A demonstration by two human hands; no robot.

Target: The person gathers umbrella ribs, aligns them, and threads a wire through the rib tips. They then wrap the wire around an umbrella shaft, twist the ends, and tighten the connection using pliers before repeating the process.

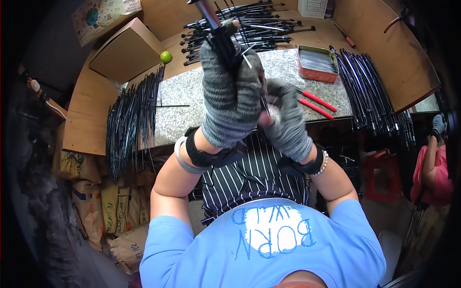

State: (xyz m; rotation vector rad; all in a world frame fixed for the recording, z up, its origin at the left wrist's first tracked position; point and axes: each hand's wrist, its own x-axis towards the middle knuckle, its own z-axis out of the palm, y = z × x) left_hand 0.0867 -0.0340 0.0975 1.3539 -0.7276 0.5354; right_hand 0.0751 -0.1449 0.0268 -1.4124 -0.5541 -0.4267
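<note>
My left hand [230,103], in a striped grey knit glove, is wrapped round a folded umbrella frame [224,45] and holds it raised above the table. The frame has a metal shaft, a black hub and thin black ribs, and a small white strip sticks out beside it. Close by on the right is my right hand [290,122], also gloved, its bare fingertips pinched near thin dark rods below the left hand. What lies between those fingertips is too small to tell. Red-handled pliers [319,101] lie on the stone slab just beyond the right hand, which hides their jaws.
Bundles of black umbrella frames lie at the left edge [132,120], right edge [370,89] and back [269,24]. A red tin [318,75] holds thin grey pieces. A cardboard box [126,53] and green ball [166,56] stand back left. A co-worker's gloved hand [438,124] shows far right.
</note>
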